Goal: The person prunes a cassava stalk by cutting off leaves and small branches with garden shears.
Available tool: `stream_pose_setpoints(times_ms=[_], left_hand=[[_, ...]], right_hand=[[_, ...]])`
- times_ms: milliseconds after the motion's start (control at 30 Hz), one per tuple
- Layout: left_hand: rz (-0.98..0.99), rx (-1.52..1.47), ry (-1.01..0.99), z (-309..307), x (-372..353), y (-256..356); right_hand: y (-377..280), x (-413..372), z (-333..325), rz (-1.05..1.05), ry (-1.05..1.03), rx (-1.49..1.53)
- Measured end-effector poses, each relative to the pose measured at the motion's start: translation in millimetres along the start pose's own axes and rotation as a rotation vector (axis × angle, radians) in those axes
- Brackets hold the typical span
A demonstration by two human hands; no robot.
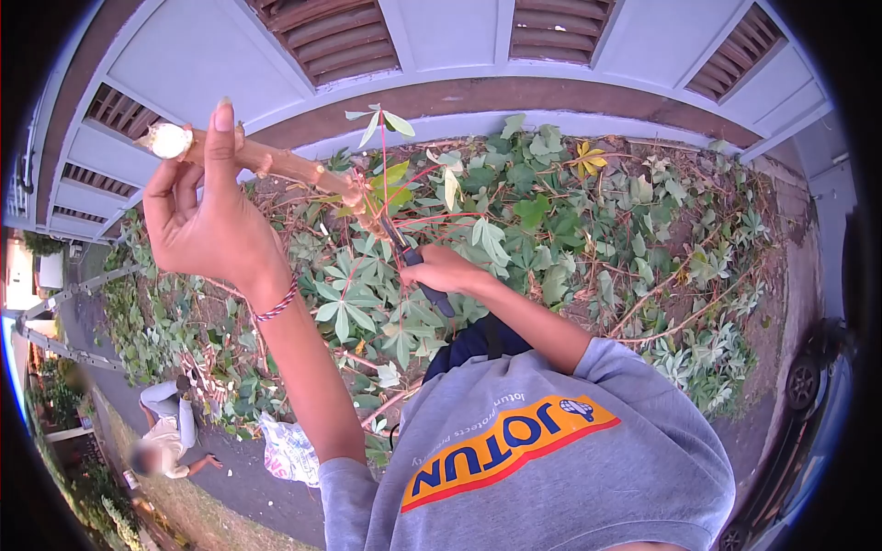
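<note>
A thick brown stem with a pale cut end slants down from the upper left. Near that cut end, my left hand is wrapped round it, thumb raised along its side. My right hand is closed on the black handle of a cutting tool. The tool's dark blade reaches the lower part of the stem, where thin red stalks and green leaves spread out. Whether the blade touches the stem is too small to tell.
Leafy cut branches cover the ground along a pale wall with brown vents. A white plastic bag lies at lower left, near a person on the pavement. A ladder is at far left, a vehicle at right.
</note>
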State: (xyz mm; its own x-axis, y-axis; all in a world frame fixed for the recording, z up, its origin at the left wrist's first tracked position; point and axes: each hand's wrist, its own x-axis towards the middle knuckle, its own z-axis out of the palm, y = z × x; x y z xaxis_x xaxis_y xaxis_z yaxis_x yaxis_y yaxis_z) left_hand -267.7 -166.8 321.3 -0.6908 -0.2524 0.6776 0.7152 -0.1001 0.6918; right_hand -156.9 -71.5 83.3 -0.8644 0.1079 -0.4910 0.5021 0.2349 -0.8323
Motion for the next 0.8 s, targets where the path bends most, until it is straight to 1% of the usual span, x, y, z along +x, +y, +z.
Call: stream_pose_setpoints(times_ms=[33, 67, 167, 233, 300, 400, 533, 633, 700, 733, 800], left_hand=[[0.022, 0.031, -0.014, -1.6, -2.0, -0.4], [0.003, 0.026, -0.026, -1.4, -6.9, 2.0], [0.003, 0.028, -0.031, -4.9, -21.4, 5.1], [0.003, 0.033, -0.035, -12.0, -22.9, 0.5], [0.000, 0.064, -0.042, -18.7, -23.2, -4.3], [-0.010, 0.091, -0.059, -26.9, -26.5, -8.0], [-0.036, 0.091, -0.027, -30.5, -30.4, -9.3], [-0.033, 0.077, -0.048, -36.5, -26.5, -16.4], [-0.035, 0.101, -0.030, -39.1, -21.7, -19.4], [-0.036, 0.097, -0.030, -40.4, -19.0, -22.3], [-0.021, 0.103, 0.002, -45.0, -15.2, -28.0]], right_hand=[[6.6, 10.0, 5.4, -0.007, 0.009, 0.026], [14.4, 18.6, 9.7, -0.014, 0.017, 0.051], [-4.7, 14.9, -2.2, 0.033, -0.029, 0.022], [0.1, 18.6, -0.5, 0.065, -0.034, -0.005], [4.7, 18.8, 2.4, 0.004, 0.035, -0.099], [6.8, 21.9, 12.7, 0.013, 0.046, -0.145], [9.0, 28.2, 30.9, 0.049, 0.071, -0.155], [18.3, 37.6, 43.8, 0.059, 0.117, -0.113], [21.2, 41.4, 46.0, 0.065, 0.126, 0.008], [20.2, 42.2, 45.0, 0.066, 0.130, 0.008], [20.2, 40.6, 44.7, 0.041, 0.141, 0.159]])
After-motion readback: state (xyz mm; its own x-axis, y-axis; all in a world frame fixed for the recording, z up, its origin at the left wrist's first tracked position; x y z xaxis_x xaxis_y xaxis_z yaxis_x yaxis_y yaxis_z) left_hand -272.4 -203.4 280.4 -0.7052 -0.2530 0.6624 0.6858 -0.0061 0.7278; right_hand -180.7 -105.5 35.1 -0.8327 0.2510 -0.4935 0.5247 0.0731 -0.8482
